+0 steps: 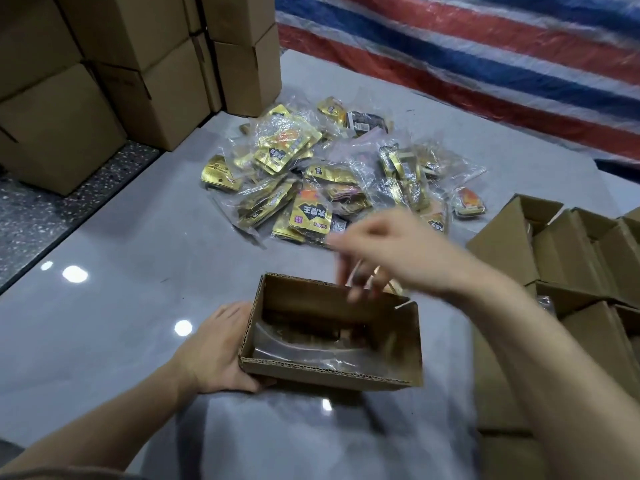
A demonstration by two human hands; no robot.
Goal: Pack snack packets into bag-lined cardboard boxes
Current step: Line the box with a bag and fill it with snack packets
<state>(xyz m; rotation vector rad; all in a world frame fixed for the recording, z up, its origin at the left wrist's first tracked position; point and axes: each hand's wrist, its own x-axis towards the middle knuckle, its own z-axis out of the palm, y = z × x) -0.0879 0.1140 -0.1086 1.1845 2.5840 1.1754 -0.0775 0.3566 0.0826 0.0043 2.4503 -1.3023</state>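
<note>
Far left of the open box (322, 370), and beyond it, I had a wall of sealed cartons (104, 81) to keep in mind. My left hand (221, 351) gripped the open box at its left wall, fingers curled round the near-left corner. Inside the box the clear bag liner (294, 344) lay slack and low against the left wall. I judged that a packet dropped carelessly could slip between liner and cardboard, or drag the plastic down. Beyond the box lay the pile of snack packets (329, 174) on the floor (121, 306). My right hand (391, 258) hung over the box's far-right corner, badly blurred. Something gold showed under the fingers, but I could not tell whether they pinched a packet or were spread. If that hold was loose, a packet might fall outside the far wall. Right of the box stood open cartons (554, 244); a hasty swing could clip them.
</note>
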